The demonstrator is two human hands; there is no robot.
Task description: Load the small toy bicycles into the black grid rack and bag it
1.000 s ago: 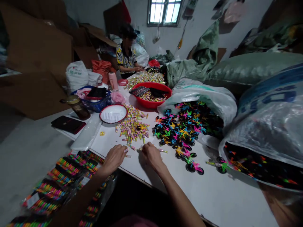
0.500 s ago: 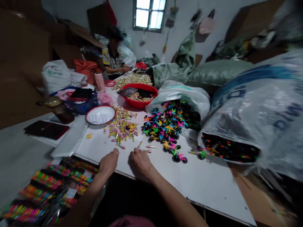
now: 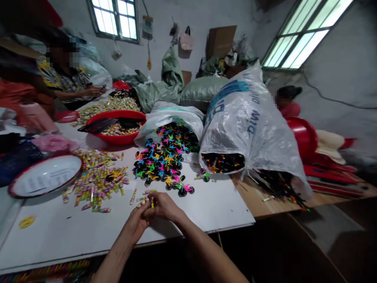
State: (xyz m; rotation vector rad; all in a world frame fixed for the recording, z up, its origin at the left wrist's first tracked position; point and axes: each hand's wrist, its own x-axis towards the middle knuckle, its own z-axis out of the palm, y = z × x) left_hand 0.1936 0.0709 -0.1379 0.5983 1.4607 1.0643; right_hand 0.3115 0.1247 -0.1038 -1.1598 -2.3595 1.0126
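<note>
My left hand [image 3: 138,221] and my right hand [image 3: 163,207] meet over the front of the white table. Both are closed, with their fingertips together around a few small printed tubes [image 3: 152,202] that are mostly covered by fingers. Just beyond them, a single printed tube [image 3: 133,196] lies on the tabletop. To the left spreads a loose pile of printed tubes [image 3: 98,179] in pink, yellow and green. Further back and right, a heap of small toy bicycles [image 3: 165,157] with black wheels and bright frames spills from a white sack [image 3: 176,112].
A red-rimmed white basin [image 3: 47,175] and a yellow ring-like piece [image 3: 27,221] are at left. Behind stands a red basin [image 3: 118,137] of tubes. A large white sack [image 3: 232,122] bulges at right. One person [image 3: 67,82] sits at back left, another [image 3: 288,103] at right.
My view has swung to the right. My hands, apart before with the right one picking at tubes on the table, are now together with tubes between their fingers.
</note>
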